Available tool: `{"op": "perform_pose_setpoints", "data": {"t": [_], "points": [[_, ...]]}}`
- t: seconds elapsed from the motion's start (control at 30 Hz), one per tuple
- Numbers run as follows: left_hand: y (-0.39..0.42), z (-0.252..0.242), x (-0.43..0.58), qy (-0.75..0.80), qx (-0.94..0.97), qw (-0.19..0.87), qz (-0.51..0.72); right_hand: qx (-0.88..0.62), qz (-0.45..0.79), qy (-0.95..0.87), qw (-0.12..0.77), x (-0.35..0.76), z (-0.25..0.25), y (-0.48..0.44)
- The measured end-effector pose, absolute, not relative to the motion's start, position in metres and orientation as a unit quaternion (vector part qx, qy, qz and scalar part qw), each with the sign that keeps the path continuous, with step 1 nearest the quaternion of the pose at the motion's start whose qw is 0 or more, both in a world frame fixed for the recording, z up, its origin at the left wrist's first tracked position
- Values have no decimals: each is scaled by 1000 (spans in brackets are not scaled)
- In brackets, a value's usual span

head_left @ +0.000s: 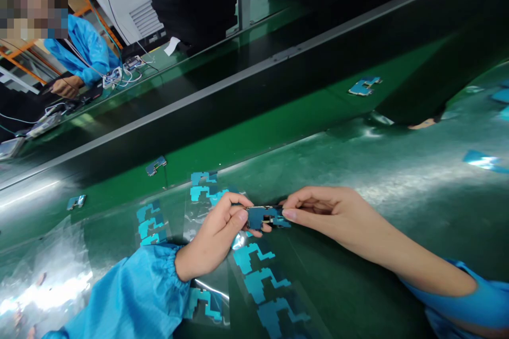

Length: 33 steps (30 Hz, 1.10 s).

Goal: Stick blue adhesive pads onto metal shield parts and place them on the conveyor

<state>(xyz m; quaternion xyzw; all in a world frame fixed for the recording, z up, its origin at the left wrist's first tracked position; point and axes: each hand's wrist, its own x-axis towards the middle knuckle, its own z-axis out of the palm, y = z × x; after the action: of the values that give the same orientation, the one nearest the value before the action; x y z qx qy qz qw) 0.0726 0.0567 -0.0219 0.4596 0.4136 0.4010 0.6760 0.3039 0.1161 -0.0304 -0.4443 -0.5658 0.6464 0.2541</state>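
Observation:
A small blue circuit board (256, 218) is held up between my two hands, above the green work surface. My left hand (220, 230) pinches its left end between thumb and fingers. At the other end, the thumb and fingertips of my right hand (318, 212) close on the narrow arm of the board. Beneath and beside the hands lie clear sheets carrying rows of blue board-shaped film pieces (260, 280). Another such strip (149, 225) lies to the left of my left forearm. My fingertips partly cover both ends of the board.
More circuit boards lie on the green belt: one (156, 166) and another (76, 202) at left, one (363, 86) at upper right. A metal rail (191, 92) runs across behind it. A co-worker in a blue sleeve (89, 47) sits beyond, by cables. Clear plastic (43, 270) lies lower left.

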Motion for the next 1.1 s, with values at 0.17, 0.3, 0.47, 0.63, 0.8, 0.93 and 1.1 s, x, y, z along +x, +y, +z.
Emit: {"op": "perform_pose_setpoints", "data": {"t": [0.17, 0.3, 0.47, 0.63, 0.8, 0.93, 1.1], "points": [[57, -21, 73, 411, 459, 676, 404, -439, 649, -566, 256, 303, -29, 116], [57, -20, 73, 407, 463, 676, 404, -438, 649, -568, 255, 303, -28, 116], [56, -18, 73, 412, 462, 675, 401, -439, 648, -571, 248, 305, -30, 116], [56, -17, 73, 418, 463, 672, 400, -432, 653, -570, 251, 305, -29, 116], [56, -17, 74, 420, 463, 672, 398, -433, 647, -575, 253, 304, -29, 116], [57, -17, 74, 419, 461, 675, 395, -434, 644, -577, 253, 305, -29, 115], [58, -18, 73, 419, 467, 671, 395, -425, 649, -576, 257, 305, -28, 116]]}}
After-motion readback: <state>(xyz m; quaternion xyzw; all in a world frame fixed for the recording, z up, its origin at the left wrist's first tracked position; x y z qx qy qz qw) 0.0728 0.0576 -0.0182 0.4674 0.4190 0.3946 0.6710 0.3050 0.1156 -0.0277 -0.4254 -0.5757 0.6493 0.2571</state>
